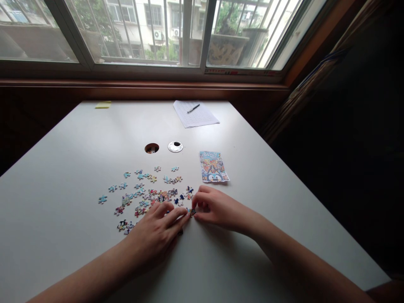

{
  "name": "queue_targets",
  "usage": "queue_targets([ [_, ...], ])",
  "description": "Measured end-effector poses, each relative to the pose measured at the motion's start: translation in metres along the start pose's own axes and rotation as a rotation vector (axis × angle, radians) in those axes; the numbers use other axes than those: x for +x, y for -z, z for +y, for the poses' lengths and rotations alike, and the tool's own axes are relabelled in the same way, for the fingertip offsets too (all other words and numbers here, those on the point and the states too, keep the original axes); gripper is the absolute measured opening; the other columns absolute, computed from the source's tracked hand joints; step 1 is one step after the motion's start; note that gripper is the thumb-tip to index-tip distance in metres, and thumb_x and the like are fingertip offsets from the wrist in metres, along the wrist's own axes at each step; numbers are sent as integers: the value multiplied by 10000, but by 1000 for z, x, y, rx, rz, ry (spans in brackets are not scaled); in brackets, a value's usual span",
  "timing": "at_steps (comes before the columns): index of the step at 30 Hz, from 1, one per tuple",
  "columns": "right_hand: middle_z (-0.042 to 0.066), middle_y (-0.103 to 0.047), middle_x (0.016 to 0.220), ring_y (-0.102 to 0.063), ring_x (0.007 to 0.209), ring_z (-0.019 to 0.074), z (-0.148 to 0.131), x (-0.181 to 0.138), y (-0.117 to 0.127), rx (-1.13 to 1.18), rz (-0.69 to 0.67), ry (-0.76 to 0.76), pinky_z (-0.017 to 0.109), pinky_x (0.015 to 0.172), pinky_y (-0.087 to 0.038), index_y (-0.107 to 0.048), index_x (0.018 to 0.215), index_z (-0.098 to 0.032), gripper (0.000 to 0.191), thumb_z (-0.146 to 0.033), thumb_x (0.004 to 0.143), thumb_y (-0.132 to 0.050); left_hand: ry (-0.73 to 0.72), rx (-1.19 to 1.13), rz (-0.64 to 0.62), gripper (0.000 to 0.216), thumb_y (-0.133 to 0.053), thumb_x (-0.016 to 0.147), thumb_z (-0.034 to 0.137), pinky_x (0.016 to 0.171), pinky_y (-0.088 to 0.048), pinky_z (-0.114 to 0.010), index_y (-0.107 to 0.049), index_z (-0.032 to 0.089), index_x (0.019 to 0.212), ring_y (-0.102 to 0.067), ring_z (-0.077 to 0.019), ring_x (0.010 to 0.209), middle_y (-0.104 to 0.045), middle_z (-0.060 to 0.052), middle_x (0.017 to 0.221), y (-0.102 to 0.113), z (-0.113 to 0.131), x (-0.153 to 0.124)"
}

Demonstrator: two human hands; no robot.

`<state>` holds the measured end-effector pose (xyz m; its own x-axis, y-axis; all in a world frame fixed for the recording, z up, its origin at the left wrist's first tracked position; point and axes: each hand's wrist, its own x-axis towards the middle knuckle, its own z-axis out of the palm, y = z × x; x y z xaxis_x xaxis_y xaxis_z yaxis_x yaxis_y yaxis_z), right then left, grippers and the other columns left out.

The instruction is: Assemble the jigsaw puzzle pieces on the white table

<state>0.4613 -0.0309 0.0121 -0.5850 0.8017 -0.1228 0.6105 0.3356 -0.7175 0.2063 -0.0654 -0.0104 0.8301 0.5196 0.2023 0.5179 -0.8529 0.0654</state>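
Observation:
Small jigsaw puzzle pieces (152, 194) in many colours lie scattered on the white table, mostly ahead of and left of my hands. My right hand (213, 206) pinches a puzzle piece (192, 213) between thumb and forefinger. From the left, my left hand (162, 225) reaches the same spot, its fingertips closed against the joined bit of puzzle there. My fingers partly cover that bit, and the left hand hides some pieces beneath it. Beyond my right hand lies a small printed picture card (214, 167) with cartoon figures.
Behind the pieces are a round hole (152, 148) in the table (63, 168) and a silver ring-shaped cover (175, 146). Printed sheets (195, 118) with a pen (193, 108) on top lie at the far edge. Yellow sticky notes (103, 104) are at the far left, below the barred window.

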Motion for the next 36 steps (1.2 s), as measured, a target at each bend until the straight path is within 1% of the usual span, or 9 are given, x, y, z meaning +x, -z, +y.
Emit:
queue_targets([
  [6, 7, -586, 982, -573, 798, 111, 0, 1, 1, -1, 4, -5, 219, 695, -459, -698, 944, -228, 136, -167, 823, -694, -8, 13, 3, 506, -552, 972, 197, 996, -405, -438, -474, 140, 1469, -488, -263, 1076, -596, -98, 1342, -1, 0, 0],
  [17, 16, -586, 991, -611, 805, 122, 3, 2, -2, 24, 26, 14, 247, 741, -504, -701, 942, -226, 116, -172, 839, -696, 2, 51, -12, 487, -545, 977, 230, 964, -407, -409, -495, 158, 1456, -479, -260, 1073, -594, -92, 1328, 2, -1, 0],
  [30, 23, -594, 991, -613, 796, 126, 5, 4, -4, 22, 43, 20, 252, 736, -501, -704, 965, -218, 135, -165, 842, -693, 6, 75, 16, 460, -518, 980, 198, 975, -390, -409, -517, 159, 1438, -464, -261, 1083, -602, -82, 1331, 1, -5, -1],
  [36, 24, -595, 988, -612, 806, 129, 4, 4, -3, 22, 38, 25, 253, 738, -500, -707, 970, -220, 138, -169, 842, -694, -11, 80, 24, 468, -505, 975, 175, 980, -388, -433, -511, 134, 1442, -447, -272, 1075, -604, -76, 1334, 0, -6, -1],
])
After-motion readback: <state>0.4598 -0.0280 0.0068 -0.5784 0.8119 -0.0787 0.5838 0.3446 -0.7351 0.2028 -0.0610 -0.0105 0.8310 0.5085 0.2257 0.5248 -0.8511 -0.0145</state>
